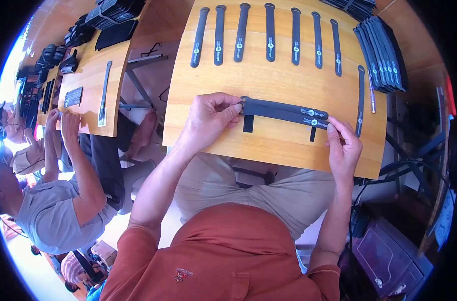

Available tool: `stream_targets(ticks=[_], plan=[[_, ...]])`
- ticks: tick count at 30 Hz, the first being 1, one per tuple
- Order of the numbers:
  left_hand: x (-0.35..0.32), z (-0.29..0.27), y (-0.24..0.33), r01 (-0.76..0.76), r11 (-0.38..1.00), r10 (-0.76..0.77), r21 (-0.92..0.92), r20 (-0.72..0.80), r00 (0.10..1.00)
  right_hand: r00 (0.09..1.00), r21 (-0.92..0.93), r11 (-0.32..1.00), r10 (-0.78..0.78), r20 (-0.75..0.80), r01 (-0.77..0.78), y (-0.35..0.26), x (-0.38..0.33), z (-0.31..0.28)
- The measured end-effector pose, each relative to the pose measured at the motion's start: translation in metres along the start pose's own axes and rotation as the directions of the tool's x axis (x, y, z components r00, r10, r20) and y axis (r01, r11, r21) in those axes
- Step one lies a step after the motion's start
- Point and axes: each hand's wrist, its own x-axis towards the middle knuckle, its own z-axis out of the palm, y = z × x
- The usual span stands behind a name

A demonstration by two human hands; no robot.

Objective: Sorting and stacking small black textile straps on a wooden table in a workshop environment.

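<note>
Squarely in front of the person, two dark straps [283, 111] lie stacked on the wooden desk [268, 145], their long axis running from about 9 o'clock to 3 o'clock with a slight dip toward the right end. The left hand [208, 118] sits at the 9 o'clock end, thumb and fingers pinched together on the tip of the straps, where a short dark tab [248, 123] hangs down toward 6 o'clock. The right hand [344, 145] is at the 3 o'clock end, a little lower, with one fingertip pressed on the strap end just beside a second, narrower tab [312, 134]; its other fingers look loosely curled, though the fisheye bend makes it hard to tell whether they grip anything. Both hands are touching the straps, one at each end, so neither is nearer than the other.

Toward 12 o'clock, well apart from the hands, a row of single straps [268, 32] lies fanned across the far edge of the desk, each pointing away from the person. At about 2 o'clock a bundle of straps [381, 55] lies packed together. At 9 o'clock, a co-worker's hands [62, 123] work at a separate desk.
</note>
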Motion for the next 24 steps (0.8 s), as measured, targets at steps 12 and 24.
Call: stream_targets(ticks=[12, 24], plan=[[0.012, 0.004, 0.0, 0.044, 0.99, -0.035, 0.13, -0.072, 0.997, 0.998, -0.047, 0.997, 0.056, -0.01, -0.056, 0.001, 0.009, 0.004], [0.01, 0.005, 0.0, 0.019, 0.988, -0.005, 0.154, -0.093, 0.996, 0.996, -0.073, 0.993, 0.091, 0.001, -0.09, 0.002, 0.013, 0.005]])
